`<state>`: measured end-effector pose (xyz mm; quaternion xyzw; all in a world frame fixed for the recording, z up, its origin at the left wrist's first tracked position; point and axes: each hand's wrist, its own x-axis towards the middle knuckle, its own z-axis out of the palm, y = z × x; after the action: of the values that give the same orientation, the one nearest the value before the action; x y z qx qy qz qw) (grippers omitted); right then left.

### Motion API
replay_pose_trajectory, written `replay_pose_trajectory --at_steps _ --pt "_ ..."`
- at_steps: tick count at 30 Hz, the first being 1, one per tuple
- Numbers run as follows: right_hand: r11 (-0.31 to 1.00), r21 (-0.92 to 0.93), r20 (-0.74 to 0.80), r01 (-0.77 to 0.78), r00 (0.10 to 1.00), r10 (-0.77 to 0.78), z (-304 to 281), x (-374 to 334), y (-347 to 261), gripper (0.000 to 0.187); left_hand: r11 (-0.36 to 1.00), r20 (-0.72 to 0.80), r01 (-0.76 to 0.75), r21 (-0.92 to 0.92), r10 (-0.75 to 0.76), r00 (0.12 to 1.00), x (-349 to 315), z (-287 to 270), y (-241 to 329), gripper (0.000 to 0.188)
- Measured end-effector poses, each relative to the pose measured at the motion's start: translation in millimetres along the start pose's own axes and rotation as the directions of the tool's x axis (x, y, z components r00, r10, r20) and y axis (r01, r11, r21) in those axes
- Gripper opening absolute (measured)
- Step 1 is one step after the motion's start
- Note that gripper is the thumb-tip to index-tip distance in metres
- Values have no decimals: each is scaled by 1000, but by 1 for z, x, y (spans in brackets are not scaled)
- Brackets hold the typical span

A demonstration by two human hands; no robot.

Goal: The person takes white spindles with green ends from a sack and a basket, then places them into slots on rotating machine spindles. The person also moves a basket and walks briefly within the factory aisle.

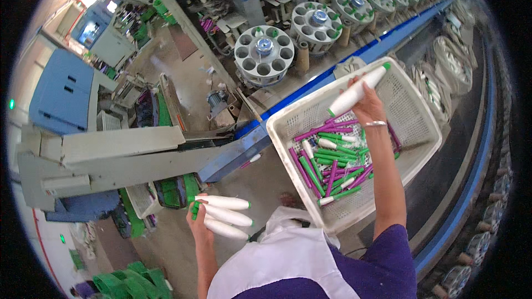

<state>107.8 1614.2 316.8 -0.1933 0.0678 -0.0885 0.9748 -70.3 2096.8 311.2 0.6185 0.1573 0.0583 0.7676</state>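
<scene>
At nine o'clock stand blue machine cabinets [58, 97] on a dusty concrete floor [188, 83], with a long grey beam [111, 158] running rightward from them toward the middle. Down at seven o'clock a heap of green strapping [130, 282] lies on the floor.

Just right of that, at six o'clock, the left hand [198, 224] is closed round the green ends of three white yarn bobbins [224, 215], which fan out to the right, one above the other.

From eleven to one o'clock a row of round grey magazines [264, 54] with ringed pockets recedes along the winding machine, edged by a blue rail [382, 41] that runs up to the right.

Below the rail, at three o'clock from centre, sits a white perforated plastic basket [413, 113], tilted. Its floor holds a loose pile of purple and green empty tubes [332, 160], some with a little white yarn left on them.

Over the basket's far rim the right hand [366, 102] grips one full white bobbin [357, 91] about its middle, fingers wrapped, the green tip pointing up to the right. A thin bracelet [375, 124] circles the wrist.

At four o'clock a dark conveyor channel [460, 149] curves down the right side.
</scene>
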Motion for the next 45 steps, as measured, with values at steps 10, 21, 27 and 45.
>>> replay_pose_trajectory --at_steps 10,21,27,45 --pt "982 -190 -66 20 997 -33 29 131 102 30 983 132 96 159 -118 984 142 21 7 15" --pt "685 -652 64 325 924 -377 42 320 141 26 990 296 103 100 -128 947 321 103 28 16" --pt "485 -820 68 303 894 -443 27 333 158 6 995 446 87 56 -103 889 377 152 43 18" --pt "340 -917 216 209 976 -18 43 197 136 27 997 689 -18 80 -42 724 405 309 63 16"
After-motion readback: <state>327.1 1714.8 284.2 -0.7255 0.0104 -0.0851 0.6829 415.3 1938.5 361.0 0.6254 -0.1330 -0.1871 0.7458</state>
